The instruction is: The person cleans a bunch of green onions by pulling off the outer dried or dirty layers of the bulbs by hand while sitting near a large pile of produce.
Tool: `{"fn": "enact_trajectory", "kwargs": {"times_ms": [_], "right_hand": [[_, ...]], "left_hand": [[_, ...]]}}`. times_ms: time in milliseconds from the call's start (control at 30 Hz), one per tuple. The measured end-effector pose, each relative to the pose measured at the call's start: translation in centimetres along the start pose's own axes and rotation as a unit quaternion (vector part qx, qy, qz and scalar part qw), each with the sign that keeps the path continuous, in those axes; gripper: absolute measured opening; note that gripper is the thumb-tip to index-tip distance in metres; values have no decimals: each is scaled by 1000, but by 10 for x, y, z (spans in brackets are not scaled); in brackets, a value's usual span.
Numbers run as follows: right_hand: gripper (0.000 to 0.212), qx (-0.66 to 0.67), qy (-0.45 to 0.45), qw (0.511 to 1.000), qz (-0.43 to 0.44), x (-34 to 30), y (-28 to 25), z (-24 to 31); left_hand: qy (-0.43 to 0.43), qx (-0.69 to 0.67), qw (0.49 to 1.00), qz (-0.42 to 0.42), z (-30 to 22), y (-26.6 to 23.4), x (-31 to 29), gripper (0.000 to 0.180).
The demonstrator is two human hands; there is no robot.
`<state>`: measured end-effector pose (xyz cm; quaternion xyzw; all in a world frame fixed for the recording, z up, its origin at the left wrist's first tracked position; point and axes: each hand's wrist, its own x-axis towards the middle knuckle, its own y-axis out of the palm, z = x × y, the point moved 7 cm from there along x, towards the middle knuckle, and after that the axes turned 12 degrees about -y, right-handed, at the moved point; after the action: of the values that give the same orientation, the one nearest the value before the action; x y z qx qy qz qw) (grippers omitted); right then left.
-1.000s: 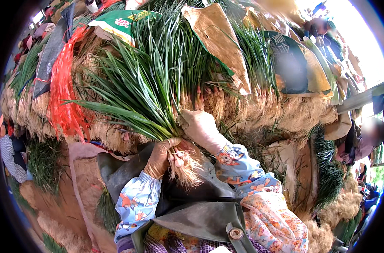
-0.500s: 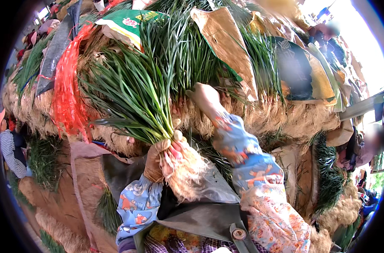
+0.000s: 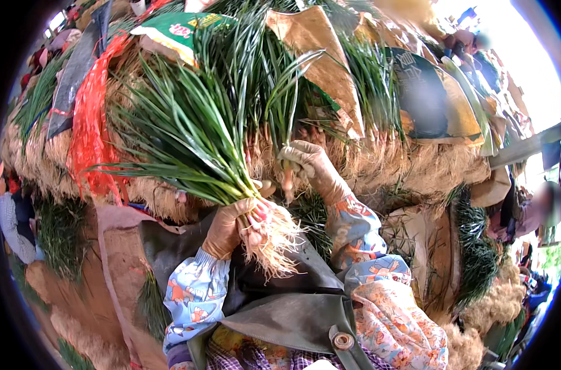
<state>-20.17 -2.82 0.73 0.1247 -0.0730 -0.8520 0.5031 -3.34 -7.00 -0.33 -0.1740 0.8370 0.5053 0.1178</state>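
My left hand (image 3: pixel 228 227), in a tan glove, is closed round a bunch of green garlic (image 3: pixel 191 139) just above its pinkish bulbs. The long green leaves fan up and to the left; the pale roots hang down to the right over my dark apron (image 3: pixel 280 308). Right of the bunch, my right hand (image 3: pixel 308 163), also gloved, pinches a green garlic stalk (image 3: pixel 287 176) low down, near its bulb. Its leaves stand upright in front of the pile, and its bulb points down. Behind both hands is a large pile of green garlic (image 3: pixel 379 102), leaves up, roots toward me.
Red plastic twine (image 3: pixel 95 123) hangs down the pile's left side. A green and white sack (image 3: pixel 182 31), a brown paper piece (image 3: pixel 320 55) and a dark printed sack (image 3: pixel 419 92) lie on top. More bundles (image 3: pixel 478 253) stand lower right. A person (image 3: pixel 15 225) is at far left.
My right hand has drawn back from the pile toward me, bringing out a green garlic stalk between its fingers. My left hand still holds the bunch, slightly shifted left.
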Motion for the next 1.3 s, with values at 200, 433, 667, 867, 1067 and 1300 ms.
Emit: {"fn": "enact_trajectory", "kwargs": {"times_ms": [200,433,667,867,1067,1300], "right_hand": [[17,96,58,994,-11,10,28,-34],[14,-545,-201,814,13,2,57,14],[17,-280,-175,932,-147,8,27,-25],[12,-473,-62,805,353,-43,-44,-102],[25,25,58,976,207,-28,69,-16],[9,79,48,996,-2,-5,62,-50]], "left_hand": [[-44,55,997,-41,10,-3,5,40],[-86,79,985,-123,10,-7,0,20],[36,-68,997,-3,-3,7,-8,33],[26,-145,979,143,-9,26,-17,34],[27,-161,980,116,-16,14,-37,37],[26,-118,992,25,-2,0,-18,32]]}}
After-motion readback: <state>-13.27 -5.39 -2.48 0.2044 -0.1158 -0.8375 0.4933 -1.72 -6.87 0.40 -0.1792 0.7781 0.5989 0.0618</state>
